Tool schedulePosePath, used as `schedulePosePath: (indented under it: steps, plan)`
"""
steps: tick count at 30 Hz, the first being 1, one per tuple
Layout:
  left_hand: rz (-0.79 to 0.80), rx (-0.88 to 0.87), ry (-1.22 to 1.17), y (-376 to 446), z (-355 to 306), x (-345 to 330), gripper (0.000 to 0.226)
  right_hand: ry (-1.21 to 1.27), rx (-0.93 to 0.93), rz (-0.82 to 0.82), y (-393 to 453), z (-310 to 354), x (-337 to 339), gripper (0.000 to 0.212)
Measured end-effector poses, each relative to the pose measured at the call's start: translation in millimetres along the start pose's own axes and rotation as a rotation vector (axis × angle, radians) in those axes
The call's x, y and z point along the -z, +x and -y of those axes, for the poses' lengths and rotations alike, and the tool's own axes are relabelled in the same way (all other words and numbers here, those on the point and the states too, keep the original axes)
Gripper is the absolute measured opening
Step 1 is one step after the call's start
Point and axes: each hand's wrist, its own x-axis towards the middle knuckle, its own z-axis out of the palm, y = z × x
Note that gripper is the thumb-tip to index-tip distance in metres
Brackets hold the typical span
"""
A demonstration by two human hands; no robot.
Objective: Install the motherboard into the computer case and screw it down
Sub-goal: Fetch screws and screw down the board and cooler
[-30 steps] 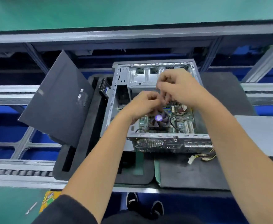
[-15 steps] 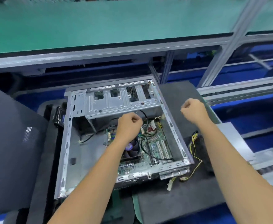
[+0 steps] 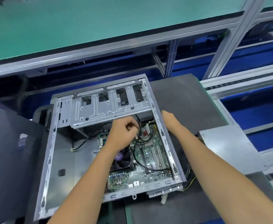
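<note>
Dark grey foam matting [image 3: 177, 94] on the aluminium-framed assembly line is carrying the open silver steel computer case [image 3: 51, 152], and the green motherboard [image 3: 150, 157] is lying flat inside against the case's right wall, its long axis running from near edge to far drive cage. Curled over the board's far end, the left hand [image 3: 124, 135] is pinching a thin black cable [image 3: 138, 159], so it is nearer to the board, while the right hand [image 3: 171, 122] is resting flat-fingered on the case's right rim, holding nothing.

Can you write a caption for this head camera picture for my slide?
Left hand works above the motherboard inside the open computer case; right hand rests at its side.
</note>
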Motion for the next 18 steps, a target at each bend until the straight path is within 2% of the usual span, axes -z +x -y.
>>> schedulePosePath:
  steps: [3, 6, 9, 12, 15, 18]
  plan:
    - [-0.031, 0.029, 0.036, 0, 4, 1, 0.029, 0.032, -0.027, -0.044, 9, -3, -1, 0.015]
    - [-0.034, 0.048, 0.045, 3, 6, 4, 0.028, 0.052, -0.064, -0.041, 20, 2, 6, 0.030]
    - [-0.020, 0.057, 0.060, 4, 5, 3, 0.029, -0.013, -0.027, 0.013, 29, 5, 10, 0.027]
    - [-0.028, 0.074, 0.058, 4, 5, 4, 0.029, -0.004, -0.055, -0.032, 34, 0, 9, 0.023]
    - [-0.036, 0.100, 0.043, 3, 5, 5, 0.030, 0.070, -0.123, -0.078, 37, -1, 8, 0.034]
    - [-0.036, 0.106, 0.030, 2, 3, 7, 0.031, 0.031, -0.152, -0.030, 40, 4, 10, 0.045]
